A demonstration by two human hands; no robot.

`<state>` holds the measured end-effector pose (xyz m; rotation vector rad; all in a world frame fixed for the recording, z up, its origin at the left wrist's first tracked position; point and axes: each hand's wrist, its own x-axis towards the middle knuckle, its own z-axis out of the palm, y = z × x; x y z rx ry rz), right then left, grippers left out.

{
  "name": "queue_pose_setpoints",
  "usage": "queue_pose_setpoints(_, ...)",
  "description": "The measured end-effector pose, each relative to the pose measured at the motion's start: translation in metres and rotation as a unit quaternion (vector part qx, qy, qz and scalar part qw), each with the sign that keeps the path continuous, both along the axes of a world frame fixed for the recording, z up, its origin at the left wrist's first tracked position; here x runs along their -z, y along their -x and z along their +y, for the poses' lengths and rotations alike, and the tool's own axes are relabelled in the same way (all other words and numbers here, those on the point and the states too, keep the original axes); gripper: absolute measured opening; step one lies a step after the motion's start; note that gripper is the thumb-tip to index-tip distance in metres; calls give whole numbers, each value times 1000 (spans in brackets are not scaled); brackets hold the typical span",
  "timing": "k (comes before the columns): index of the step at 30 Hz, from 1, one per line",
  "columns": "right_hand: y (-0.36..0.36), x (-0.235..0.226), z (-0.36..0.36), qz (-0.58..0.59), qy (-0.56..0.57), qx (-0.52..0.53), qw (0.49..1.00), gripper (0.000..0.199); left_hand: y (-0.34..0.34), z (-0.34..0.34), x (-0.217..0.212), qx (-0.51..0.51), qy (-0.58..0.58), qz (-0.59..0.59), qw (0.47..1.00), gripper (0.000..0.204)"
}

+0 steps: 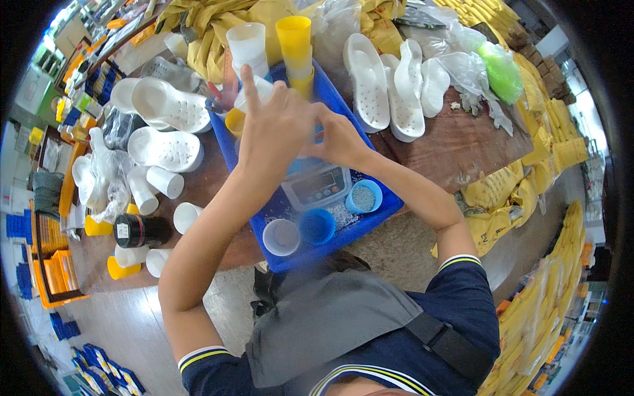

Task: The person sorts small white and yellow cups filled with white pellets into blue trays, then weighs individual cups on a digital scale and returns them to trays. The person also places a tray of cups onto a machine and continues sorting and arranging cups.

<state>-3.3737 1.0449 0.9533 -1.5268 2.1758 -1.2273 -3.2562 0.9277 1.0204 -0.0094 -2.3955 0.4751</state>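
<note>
My left hand [277, 129] is over the blue tray [376, 171], its index finger stretched up along a tilted white cup [242, 100] and the other fingers curled. It seems to hold this cup, partly hidden behind the finger. Close beside it, my right hand [340, 137] has its fingers bent round something bluish that the hands mostly hide. Under both hands sits a digital scale [317, 188]. Nearer to me in the tray stand a white cup [281, 237], a blue cup [317, 227] and another blue cup with pale granules [363, 197]. Loose granules [343, 214] lie among them.
Stacked white cups [246, 43] and yellow cups [294, 33] rise at the tray's far end. White clogs [170, 105] lie left, others [366, 82] right. Several cups and a black jar [142, 230] lie at the table's left. Yellow sacks [211, 39] and plastic bags [498, 69] are beyond.
</note>
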Motion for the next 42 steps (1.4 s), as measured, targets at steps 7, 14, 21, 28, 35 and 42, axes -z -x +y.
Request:
queue_pose_setpoints(7,20,11,21,-36,4,-40,999,92,-10,-1,-23,-71,31,-3,997,32)
queue_pose_setpoints(14,44,-6,55,-45,-30,-21,998,78,-90,-15,-29,-145,-379,31,913,64)
queue_pose_setpoints(21,48,-11,53,-38,-42,-47,997,76,-118,-7,-10,-54,-792,-48,607,71)
queue_pose_setpoints(28,26,3,14,-52,-37,-127,990,81,-97,5,14,-62,-853,-98,510,67)
queue_pose_setpoints(35,3,-12,-5,217,94,-156,959,59,-90,9,26,-17,-881,-104,460,66)
queue_pose_setpoints(42,-29,-68,-8,589,210,-127,770,47,-108,21,13,46,-851,-55,521,68)
